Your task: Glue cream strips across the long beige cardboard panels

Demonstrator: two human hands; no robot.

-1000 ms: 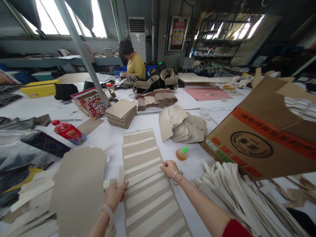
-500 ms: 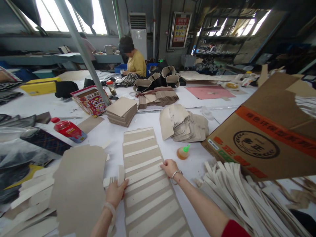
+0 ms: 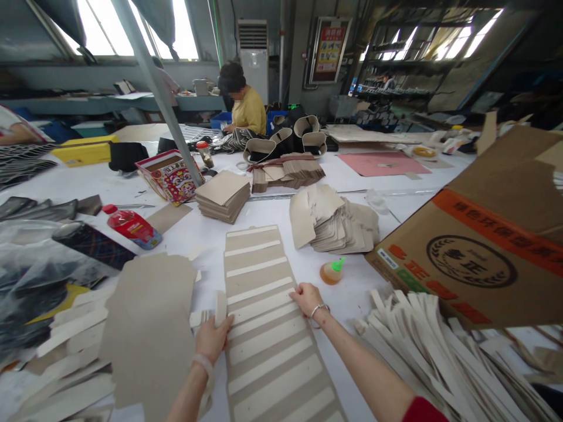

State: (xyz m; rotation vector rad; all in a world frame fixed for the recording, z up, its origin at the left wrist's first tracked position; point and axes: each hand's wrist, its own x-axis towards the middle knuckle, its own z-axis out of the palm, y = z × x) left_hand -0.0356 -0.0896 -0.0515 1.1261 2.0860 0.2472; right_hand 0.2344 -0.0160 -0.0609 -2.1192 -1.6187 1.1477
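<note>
In front of me lies a long grey-beige cardboard sheet (image 3: 259, 275) with pale strips laid across it at intervals. My right hand (image 3: 309, 298) pinches the right end of one pale cardboard strip (image 3: 264, 308) that lies across the sheet. At the left edge of the sheet, my left hand (image 3: 213, 339) is closed, its thumb at the strip's left end. Short spare strips (image 3: 220, 306) stick out from between the left fingers and beyond them. Part of what the left hand grips is hidden by the hand itself.
A small glue bottle (image 3: 331, 272) with a green nozzle stands to the right. Loose strips (image 3: 409, 346) heap beside a large carton (image 3: 466, 264). Cut-card piles (image 3: 325, 217) lie ahead; a broad card stack (image 3: 152, 322) lies left, near a red bottle (image 3: 132, 227). A person (image 3: 248, 108) sits across the table.
The whole view has shifted slightly, with things appearing a little farther right. Both hands keep the same hold at the strip's ends. A person's arm now shows at the far left.
</note>
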